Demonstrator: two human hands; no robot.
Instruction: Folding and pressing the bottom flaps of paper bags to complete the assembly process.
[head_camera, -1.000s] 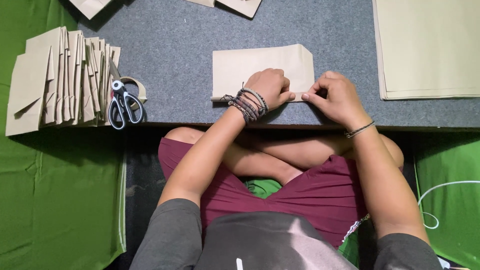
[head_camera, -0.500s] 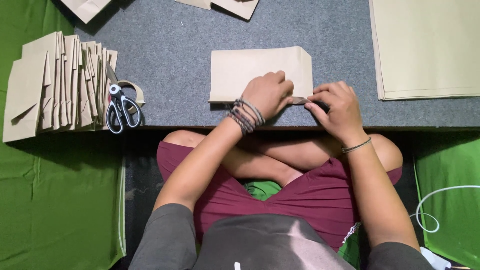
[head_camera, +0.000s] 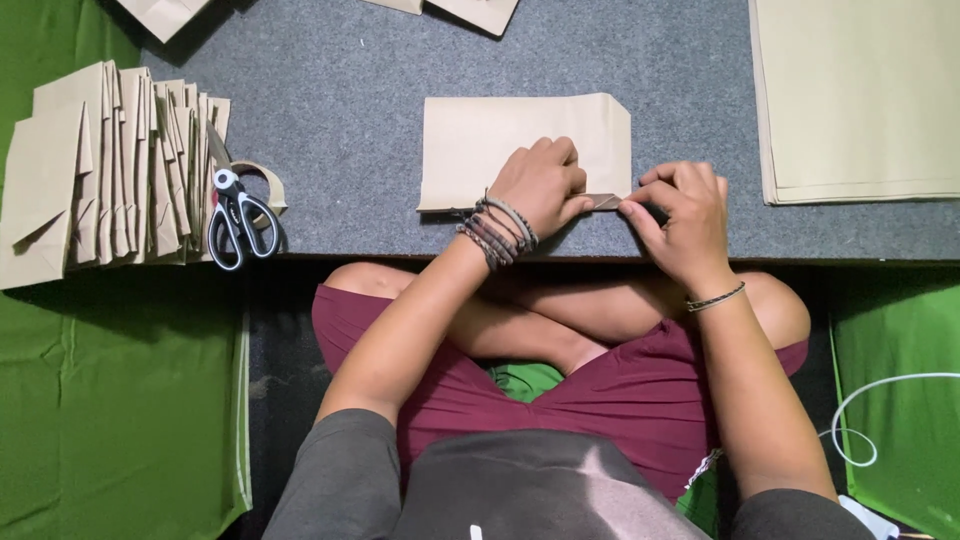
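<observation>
The folded tan paper sheet lies flat on the grey table, near its front edge and right in front of the seated person. The left hand is curled into a loose fist and presses down on the paper's lower right part, knuckles on the sheet. The right hand sits just beside the paper's lower right corner, its thumb and forefinger pinched on a narrow folded flap that sticks out there between the two hands (the fingertips of both hands almost meet at that flap). The left wrist wears several braided bracelets; the right wrist wears one thin band.

Well to the left of the paper stands a row of folded tan paper bags, leaning against each other, with black-and-white scissors just beside it and a roll of tape partly under the scissors. Well to the right of the paper lies a stack of large tan sheets. Beyond the paper, at the table's far edge, more tan paper pieces are cut off by the frame.
</observation>
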